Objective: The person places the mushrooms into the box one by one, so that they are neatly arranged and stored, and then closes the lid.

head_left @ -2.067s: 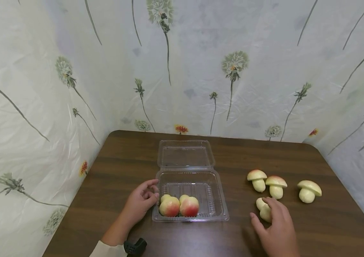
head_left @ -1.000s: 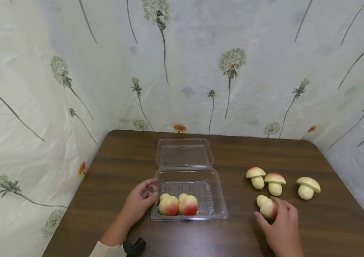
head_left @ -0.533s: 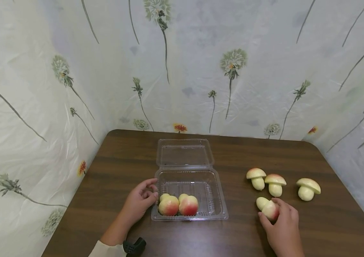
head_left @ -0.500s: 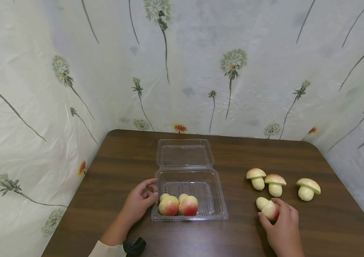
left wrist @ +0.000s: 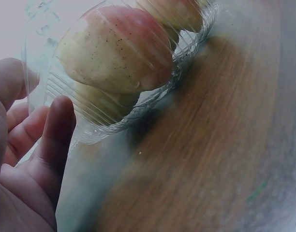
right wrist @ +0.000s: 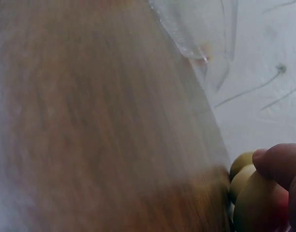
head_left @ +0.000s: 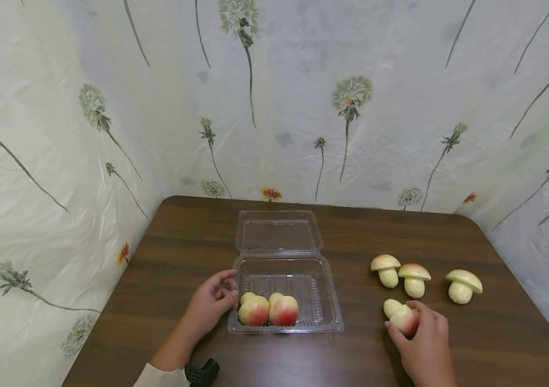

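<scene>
In the head view my left hand [head_left: 208,303] rests its thumb and index fingertips at the left rim of a clear plastic clamshell container [head_left: 320,293], whose lid [head_left: 279,231] lies folded back. Two mushrooms with glossy yellow-and-red caps sit inside: one at the left [head_left: 255,310], one beside it [head_left: 285,310]. My right hand [head_left: 424,338] pinches another mushroom [head_left: 402,318] by its reddish cap between thumb and fingers; its pale stem points up and left. The right wrist view shows this mushroom [right wrist: 259,205] under a fingertip, partly cut off by the frame.
Behind the right hand lie more mushrooms on the brown wooden table [head_left: 351,355]: a left one [head_left: 386,269], a middle one [head_left: 414,279] and a right one [head_left: 463,286]. A wall covering with dandelion print [head_left: 293,107] rises behind the table.
My right hand has come down onto the nearest mushroom, turned it a little so its red cap shows, and now grips it. The left hand and container stay in place.
</scene>
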### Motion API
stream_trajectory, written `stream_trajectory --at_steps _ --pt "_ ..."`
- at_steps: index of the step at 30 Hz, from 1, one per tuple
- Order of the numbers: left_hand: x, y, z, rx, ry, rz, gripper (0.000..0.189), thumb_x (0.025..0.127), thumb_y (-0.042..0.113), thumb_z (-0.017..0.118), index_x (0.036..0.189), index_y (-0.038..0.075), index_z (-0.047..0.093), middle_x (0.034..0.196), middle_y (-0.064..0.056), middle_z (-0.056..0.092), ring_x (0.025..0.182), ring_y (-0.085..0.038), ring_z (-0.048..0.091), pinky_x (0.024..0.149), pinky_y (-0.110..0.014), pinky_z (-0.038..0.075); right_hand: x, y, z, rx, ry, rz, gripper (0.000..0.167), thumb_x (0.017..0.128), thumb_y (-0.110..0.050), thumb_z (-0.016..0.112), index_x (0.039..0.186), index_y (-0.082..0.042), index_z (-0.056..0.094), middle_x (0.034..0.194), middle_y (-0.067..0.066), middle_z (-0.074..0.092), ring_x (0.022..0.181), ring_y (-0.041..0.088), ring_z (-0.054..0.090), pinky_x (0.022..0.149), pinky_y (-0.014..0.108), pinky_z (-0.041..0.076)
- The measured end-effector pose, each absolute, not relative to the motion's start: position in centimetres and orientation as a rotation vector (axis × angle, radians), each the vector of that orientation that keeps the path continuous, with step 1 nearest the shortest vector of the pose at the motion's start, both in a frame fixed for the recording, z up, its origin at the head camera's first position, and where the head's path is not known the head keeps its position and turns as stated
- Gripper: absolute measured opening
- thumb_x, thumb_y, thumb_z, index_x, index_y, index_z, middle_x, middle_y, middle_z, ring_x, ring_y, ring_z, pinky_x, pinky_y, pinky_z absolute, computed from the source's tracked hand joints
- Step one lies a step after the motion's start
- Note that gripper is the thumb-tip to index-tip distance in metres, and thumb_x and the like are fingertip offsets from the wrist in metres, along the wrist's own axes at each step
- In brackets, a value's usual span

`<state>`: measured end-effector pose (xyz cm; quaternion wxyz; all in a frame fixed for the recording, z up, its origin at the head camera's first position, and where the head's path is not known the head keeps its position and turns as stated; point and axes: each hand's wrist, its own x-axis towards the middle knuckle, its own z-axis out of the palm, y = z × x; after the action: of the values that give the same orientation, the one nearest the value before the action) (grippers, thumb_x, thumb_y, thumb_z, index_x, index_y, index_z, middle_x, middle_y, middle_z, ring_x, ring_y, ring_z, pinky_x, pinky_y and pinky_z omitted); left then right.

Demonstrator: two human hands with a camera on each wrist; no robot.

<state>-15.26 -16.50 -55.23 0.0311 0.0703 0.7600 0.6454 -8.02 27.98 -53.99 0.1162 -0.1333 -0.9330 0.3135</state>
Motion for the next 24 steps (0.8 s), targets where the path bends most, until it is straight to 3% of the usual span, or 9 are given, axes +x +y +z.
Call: stream_trajectory --at_steps 18,24 --pt "-15.1 -16.6 -55.2 0.153 2.327 1.961 0.048 0.096 0.002 0.071 0.143 0.007 0.06 0.114 -0.014 0.061 0.08 -0.013 0.064 0.071 -0.022 0.055 -7.7 27.0 -54.2 -0.333 -2.697 0.934 0.067 0.086 -0.028 0.087 0.135 0.001 0.052 0.131 0.031 0.045 0.123 0.045 0.04 0.084 0.06 0.047" --pt "-15.3 -16.6 -55.2 0.174 2.322 1.962 0.048 0.097 0.004 0.071 0.144 0.007 0.059 0.115 -0.014 0.061 0.08 -0.014 0.064 0.072 -0.023 0.056 -7.7 26.3 -53.8 -0.291 -2.668 0.894 0.065 0.083 -0.025 0.09 0.132 0.0 0.055 0.127 0.026 0.05 0.12 0.041 0.042 0.082 0.052 0.044"
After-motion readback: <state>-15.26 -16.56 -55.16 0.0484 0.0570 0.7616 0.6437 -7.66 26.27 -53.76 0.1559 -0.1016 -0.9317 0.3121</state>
